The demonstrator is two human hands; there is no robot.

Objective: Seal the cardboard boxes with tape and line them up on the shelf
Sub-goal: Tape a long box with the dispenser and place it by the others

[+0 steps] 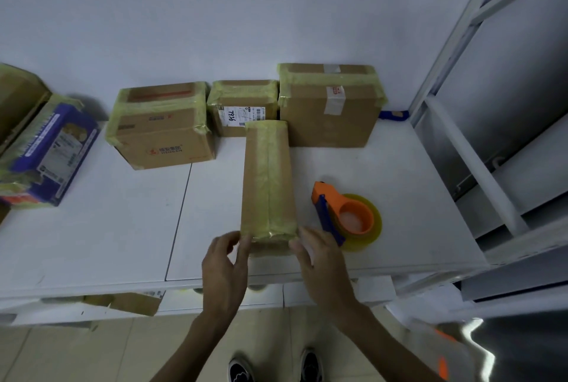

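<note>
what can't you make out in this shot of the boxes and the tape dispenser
All in the head view:
Near end of the long box: covered by the left hand and right hand; motion blur hides their grip.
Print on the label of the middle box: too small.
The blue object: mostly behind the large box.
The purple carton: cut by the left edge.
</note>
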